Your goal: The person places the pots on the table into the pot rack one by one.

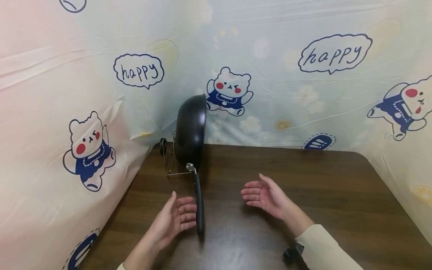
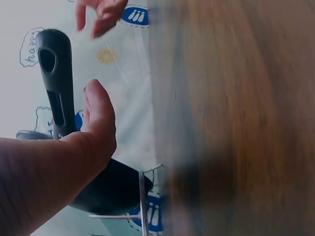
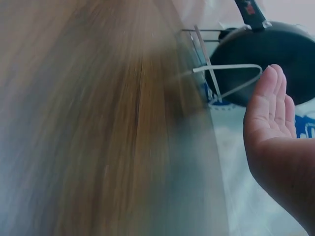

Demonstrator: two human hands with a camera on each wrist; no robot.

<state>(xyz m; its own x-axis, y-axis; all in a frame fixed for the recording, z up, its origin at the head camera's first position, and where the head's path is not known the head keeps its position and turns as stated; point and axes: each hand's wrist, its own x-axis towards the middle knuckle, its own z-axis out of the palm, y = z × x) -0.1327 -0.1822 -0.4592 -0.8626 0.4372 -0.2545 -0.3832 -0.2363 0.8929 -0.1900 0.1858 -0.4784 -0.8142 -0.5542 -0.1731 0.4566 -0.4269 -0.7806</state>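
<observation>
A black wok stands on edge in a wire rack, its open side facing right. The wok's long black handle points toward me over the table. My left hand is beside the handle on its left, fingers extended and their tips right at it in the head view. In the left wrist view, the handle rises beyond the thumb. My right hand is raised to the right of the handle, palm turned inward, holding nothing. The right wrist view shows the wok's dark inside beyond the fingers.
A round black knob sticks out at the rack's left side. The brown wooden table reaches back to a patterned cloth backdrop, which also rises along the left and right. A small black object is by the right sleeve.
</observation>
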